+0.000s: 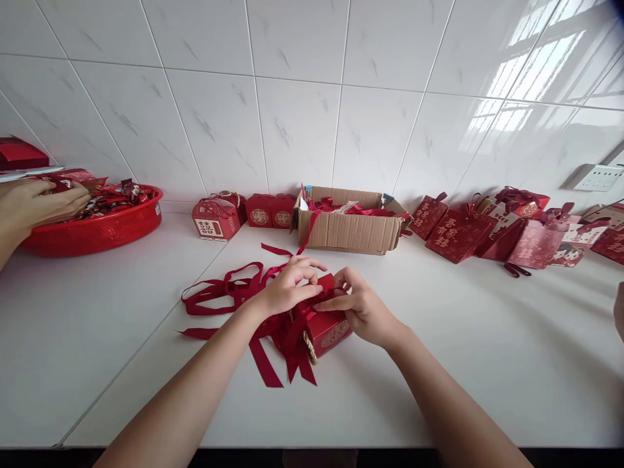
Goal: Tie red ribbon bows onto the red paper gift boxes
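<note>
A small red gift box (pixel 332 333) with a gold round emblem and a twisted gold cord (pixel 310 348) rests on the table in front of me. Dark red ribbon (pixel 294 341) lies over its top, with cut tails hanging at the front. My left hand (pixel 294 286) is closed on the ribbon from the left, fingertips at the box top. From the right, my right hand (pixel 363 304) pinches ribbon at the top, its fingers against the box. The fingers partly hide the ribbon there. Loose ribbon loops (pixel 221 299) spread to the left.
A cardboard box (pixel 346 233) with ribbon stands behind. Small red boxes (pixel 221 218) line the wall. Several red gift bags (pixel 458 235) stand right. Another person's hand (pixel 58 198) reaches into a red basket (pixel 97 242) of wrapped sweets at left. Part of a person shows at the right edge.
</note>
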Motion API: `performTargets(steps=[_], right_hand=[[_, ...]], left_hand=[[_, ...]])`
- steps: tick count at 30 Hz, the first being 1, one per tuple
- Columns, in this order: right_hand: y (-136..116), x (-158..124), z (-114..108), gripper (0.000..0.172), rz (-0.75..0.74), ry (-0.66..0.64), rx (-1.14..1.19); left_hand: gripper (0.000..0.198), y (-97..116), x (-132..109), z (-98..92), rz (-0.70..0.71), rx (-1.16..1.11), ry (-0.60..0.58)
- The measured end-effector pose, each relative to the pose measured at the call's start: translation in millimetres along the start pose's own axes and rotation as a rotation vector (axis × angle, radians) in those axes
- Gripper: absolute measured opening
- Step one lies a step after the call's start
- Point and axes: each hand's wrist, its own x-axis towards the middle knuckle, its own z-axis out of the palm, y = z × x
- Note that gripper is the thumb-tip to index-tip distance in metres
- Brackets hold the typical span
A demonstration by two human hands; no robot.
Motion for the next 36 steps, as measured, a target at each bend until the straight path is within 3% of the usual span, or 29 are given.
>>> performTargets(steps=[4,10,20,28,36], right_hand=[[0.1,-0.3,-0.4,0.056,0.003,-0.005,0.01],[0.3,-0.4,-0.1,0.053,0.021,-0.01,0.017],[1.5,-1.1,-0.4,0.057,0.033,-0.006,0.031],[0.9,-0.3,-1.1,0.052,0.019,0.015,0.009],[3.3,0.8,-1.4,0.034,-0.001,0.069,0.068]], left_hand=[[0.027,2.2,0.7,0.0,-0.056,-0.057,0.001],[0.031,7.3,-0.3,-0.9,-0.029,-0.141,-0.035],[0.032,4.4,-0.5,-2.9,-0.034,-0.005,-0.013],[0.03,16.1,-2.7,7.8,0.082,0.088,0.069],[0.04,15.1,-6.8,11.1,-0.115,-0.121,0.092]])
